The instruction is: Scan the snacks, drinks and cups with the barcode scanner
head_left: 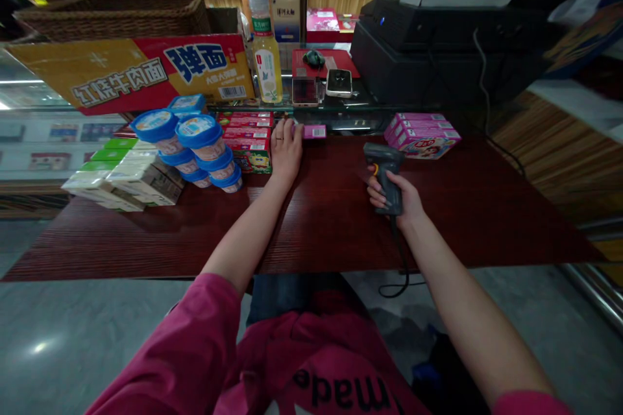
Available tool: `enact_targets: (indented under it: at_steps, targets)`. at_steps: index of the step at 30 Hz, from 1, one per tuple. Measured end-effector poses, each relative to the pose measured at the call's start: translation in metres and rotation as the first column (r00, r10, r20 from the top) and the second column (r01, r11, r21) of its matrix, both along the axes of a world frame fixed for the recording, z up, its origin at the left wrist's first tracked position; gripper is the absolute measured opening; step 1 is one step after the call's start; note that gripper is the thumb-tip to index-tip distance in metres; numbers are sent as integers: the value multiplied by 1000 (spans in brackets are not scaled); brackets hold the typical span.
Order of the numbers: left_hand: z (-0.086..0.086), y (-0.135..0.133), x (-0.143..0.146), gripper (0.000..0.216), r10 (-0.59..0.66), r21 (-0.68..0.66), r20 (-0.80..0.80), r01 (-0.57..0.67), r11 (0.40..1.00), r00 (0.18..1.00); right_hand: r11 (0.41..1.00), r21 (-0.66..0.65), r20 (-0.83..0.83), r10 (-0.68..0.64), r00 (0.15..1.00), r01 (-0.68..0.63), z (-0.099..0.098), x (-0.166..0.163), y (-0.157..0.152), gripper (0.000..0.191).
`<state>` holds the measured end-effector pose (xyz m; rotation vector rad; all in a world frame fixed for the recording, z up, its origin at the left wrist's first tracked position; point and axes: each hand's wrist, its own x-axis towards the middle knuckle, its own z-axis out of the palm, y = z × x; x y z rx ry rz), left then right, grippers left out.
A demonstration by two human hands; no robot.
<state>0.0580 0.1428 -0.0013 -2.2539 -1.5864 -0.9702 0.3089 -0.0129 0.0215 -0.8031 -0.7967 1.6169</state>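
My right hand (395, 200) is wrapped around the grip of a dark grey handheld barcode scanner (384, 157), held over the right half of the tabletop with its cable hanging down past the edge. My left hand (287, 150), with a ring on one finger, is closed over a small pink box (315, 131) whose end shows beside the fingertips; the rest is hidden. Directly left of that hand, and touching or nearly touching it, are stacked red and green small boxes (246, 142). Stacked blue-lidded cups (200, 132) stand further left.
White-and-green cartons (139, 175) lie at the left. Pink boxes (422, 136) sit at the right on the dark red tabletop (321, 220). Behind stand a noodle carton (146, 74), a yellow drink bottle (267, 65), a phone-like device (339, 83) and black register equipment (428, 58).
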Motion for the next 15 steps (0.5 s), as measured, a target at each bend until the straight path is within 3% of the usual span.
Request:
enact_targets:
  at_steps: [8, 15]
  targets:
    - [8, -9, 0, 41, -182, -4, -209, 186, 983, 961, 997, 16, 79, 74, 994, -76, 1, -8, -10, 38]
    - [13, -33, 3, 42, -299, -46, -232, 296, 954, 926, 997, 77, 124, -13, 992, 4, 2, -10, -14, 42]
